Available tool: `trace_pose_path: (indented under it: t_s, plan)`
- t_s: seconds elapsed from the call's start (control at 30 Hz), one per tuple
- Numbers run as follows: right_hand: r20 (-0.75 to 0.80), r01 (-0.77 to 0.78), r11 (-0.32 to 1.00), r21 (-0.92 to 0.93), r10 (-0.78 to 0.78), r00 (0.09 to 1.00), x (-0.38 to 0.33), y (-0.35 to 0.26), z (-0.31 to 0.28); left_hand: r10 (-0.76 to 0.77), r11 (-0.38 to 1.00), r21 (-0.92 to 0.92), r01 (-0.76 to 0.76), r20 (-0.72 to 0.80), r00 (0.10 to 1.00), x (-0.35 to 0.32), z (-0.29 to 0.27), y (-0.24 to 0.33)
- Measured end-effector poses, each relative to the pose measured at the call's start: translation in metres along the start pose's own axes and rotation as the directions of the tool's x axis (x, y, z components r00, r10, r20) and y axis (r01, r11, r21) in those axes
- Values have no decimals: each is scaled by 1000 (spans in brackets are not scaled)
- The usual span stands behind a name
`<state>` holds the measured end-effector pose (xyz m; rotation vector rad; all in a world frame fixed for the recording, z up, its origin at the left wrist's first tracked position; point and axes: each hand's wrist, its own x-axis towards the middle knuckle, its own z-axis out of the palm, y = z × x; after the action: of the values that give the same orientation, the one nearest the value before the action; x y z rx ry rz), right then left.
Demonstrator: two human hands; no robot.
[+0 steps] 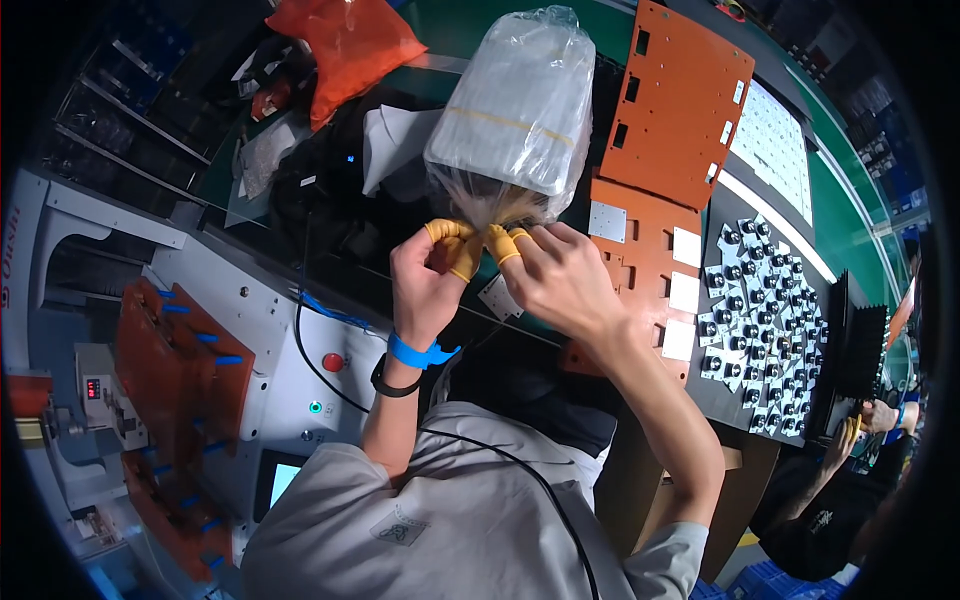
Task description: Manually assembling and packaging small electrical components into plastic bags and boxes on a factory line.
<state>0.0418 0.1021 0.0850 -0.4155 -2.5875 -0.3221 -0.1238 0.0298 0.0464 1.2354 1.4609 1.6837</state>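
Observation:
A clear plastic bag (500,205) is gathered at its near end, where both my hands meet. Inside it sits a stack of pale grey-white trays or sheets (510,120) with a yellow band across it. My left hand (435,270), with yellow finger cots and a blue wrist strap, pinches the left side of the gathered plastic. From the right, my right hand (550,265), also in yellow finger cots, pinches the same bunched part. The fingertips of both hands nearly touch.
Orange fixture plates (675,100) lie to the right, beside many small boards with black round parts (760,320). An orange bag (345,50) lies at the far left. A white machine with a red button (332,362) stands at my left. Another person's hands (860,425) show far right.

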Motion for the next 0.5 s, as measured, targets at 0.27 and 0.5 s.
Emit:
trace_pose_path:
  t_s: [0.27,0.5]
  plan:
    - [-102,-51,998,34,54,993,-5,4,14,101,974,208,-91,-38,994,1,6,2]
    - [-219,-124,987,102,144,965,-9,2,24,127,964,243,-107,-67,990,2,7,-5]
